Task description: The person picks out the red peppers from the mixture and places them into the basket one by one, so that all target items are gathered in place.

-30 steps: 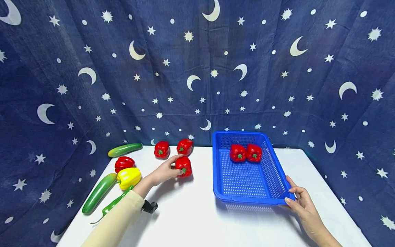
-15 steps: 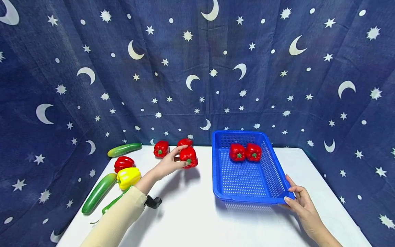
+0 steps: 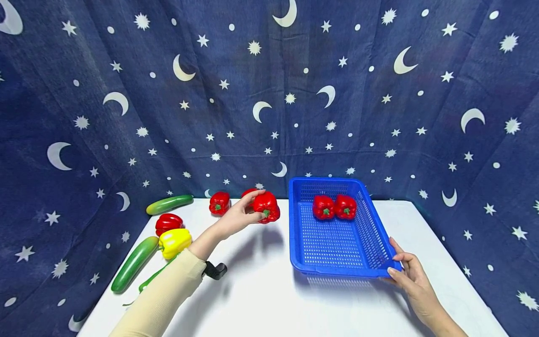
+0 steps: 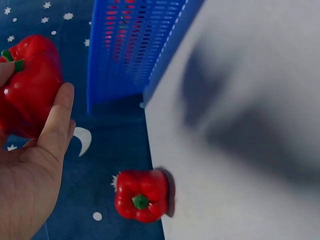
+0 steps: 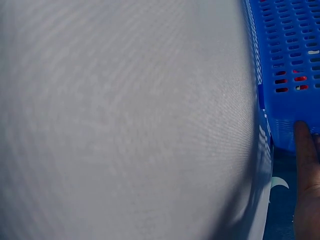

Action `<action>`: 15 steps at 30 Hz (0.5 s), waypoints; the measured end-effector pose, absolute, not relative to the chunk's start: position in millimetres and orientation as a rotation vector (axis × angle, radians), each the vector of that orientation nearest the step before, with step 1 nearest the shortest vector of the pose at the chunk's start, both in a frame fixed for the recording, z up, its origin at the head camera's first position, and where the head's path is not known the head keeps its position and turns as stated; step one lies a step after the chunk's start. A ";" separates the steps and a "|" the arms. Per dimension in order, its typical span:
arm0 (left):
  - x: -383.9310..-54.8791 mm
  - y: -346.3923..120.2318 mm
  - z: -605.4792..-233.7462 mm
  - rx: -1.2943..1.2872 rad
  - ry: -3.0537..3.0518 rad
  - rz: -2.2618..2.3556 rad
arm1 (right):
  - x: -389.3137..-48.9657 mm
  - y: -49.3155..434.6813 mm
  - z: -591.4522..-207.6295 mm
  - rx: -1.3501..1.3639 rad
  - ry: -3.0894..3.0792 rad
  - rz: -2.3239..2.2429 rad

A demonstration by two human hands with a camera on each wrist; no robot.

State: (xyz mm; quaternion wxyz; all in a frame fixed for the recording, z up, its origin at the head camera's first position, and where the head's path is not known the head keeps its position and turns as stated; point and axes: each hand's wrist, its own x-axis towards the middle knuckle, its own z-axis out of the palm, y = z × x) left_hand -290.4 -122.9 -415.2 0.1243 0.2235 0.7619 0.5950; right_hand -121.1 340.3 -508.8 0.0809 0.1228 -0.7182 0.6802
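Raised above the white table, a red bell pepper [image 3: 267, 206] is gripped between the thumb and fingers of my left hand [image 3: 236, 219]. The left wrist view shows the same bell pepper [image 4: 35, 87] with its green stem by the thumb. My right hand [image 3: 414, 285] holds the near right corner of a blue plastic basket [image 3: 345, 271], thumb on the rim and fingers along the outer side. Inside the basket, two red bell peppers, one left [image 3: 324, 208] and one right [image 3: 345, 207], lie side by side. Another red pepper [image 3: 249, 192] is partly hidden behind my left hand.
A red pepper [image 3: 220, 203] stands at the table's back edge. On the left lie a cucumber [image 3: 170, 204], another red pepper [image 3: 169, 224], a yellow pepper [image 3: 175, 243], a second cucumber [image 3: 135, 265] and a green chili [image 3: 152, 279] partly under the left sleeve. A starry curtain [image 3: 290, 121] surrounds the table.
My left hand has lifted the red bell pepper off the table and carried it up and rightward, toward the basket. The right hand and basket have stayed in place.
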 end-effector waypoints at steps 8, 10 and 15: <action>-290.1 -107.2 -404.7 0.676 2.224 1.728 | -122.0 341.2 -509.1 0.369 -2.144 2.026; -289.9 -101.0 -401.5 0.703 2.230 1.717 | -122.1 341.5 -509.5 0.387 -2.136 2.029; -288.4 -84.6 -394.3 0.779 2.181 1.715 | -122.6 341.4 -510.8 0.409 -2.120 2.045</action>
